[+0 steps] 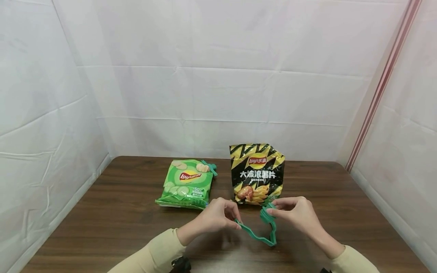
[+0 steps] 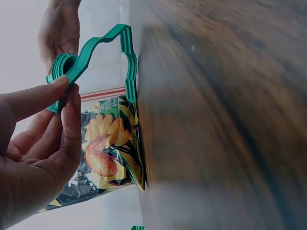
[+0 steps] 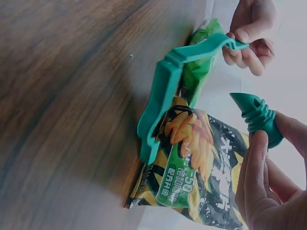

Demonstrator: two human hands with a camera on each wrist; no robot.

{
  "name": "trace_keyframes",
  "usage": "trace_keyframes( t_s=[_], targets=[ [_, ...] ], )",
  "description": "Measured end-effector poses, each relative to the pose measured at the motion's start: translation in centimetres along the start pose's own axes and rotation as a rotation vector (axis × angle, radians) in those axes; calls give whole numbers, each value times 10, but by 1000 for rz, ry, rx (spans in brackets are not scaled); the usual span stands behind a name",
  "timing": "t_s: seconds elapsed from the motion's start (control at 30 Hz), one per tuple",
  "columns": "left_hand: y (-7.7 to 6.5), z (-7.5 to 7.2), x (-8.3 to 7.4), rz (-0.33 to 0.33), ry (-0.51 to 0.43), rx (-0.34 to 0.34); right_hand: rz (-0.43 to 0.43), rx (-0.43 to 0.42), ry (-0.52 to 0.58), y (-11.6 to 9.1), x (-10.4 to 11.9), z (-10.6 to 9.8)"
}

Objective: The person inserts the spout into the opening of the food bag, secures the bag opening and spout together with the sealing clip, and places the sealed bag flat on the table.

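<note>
Left hand (image 1: 218, 219) pinched one end of a bent-open green clip (image 3: 165, 84); right hand (image 1: 302, 217) pinched a ribbed green piece (image 3: 257, 114) — apart from the clip; clip was between the hands, on the near side of an upright black-and-yellow bag (image 1: 257, 172); green bag (image 1: 186, 185) sat to the left on the brown table (image 1: 112, 227) — small green fitting (image 1: 211, 167) at its far right corner.
</note>
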State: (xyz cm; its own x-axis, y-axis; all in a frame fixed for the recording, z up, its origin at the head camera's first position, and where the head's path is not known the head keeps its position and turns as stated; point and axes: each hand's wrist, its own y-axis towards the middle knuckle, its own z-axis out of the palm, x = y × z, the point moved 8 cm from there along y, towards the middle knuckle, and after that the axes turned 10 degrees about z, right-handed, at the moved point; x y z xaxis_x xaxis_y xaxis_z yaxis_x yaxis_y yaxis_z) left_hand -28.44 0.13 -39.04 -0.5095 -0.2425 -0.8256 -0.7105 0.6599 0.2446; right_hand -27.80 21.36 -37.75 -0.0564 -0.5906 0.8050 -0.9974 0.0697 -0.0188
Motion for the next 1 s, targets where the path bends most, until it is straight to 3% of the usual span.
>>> trace_keyframes(
  t_s=[0.47,1.0],
  targets=[
    [5,4,13,-40,141,71,-1,-7,9,3,-10,-14],
    [10,17,25,-71,180,239,28,-3,14,3,-13,-14]
  ],
)
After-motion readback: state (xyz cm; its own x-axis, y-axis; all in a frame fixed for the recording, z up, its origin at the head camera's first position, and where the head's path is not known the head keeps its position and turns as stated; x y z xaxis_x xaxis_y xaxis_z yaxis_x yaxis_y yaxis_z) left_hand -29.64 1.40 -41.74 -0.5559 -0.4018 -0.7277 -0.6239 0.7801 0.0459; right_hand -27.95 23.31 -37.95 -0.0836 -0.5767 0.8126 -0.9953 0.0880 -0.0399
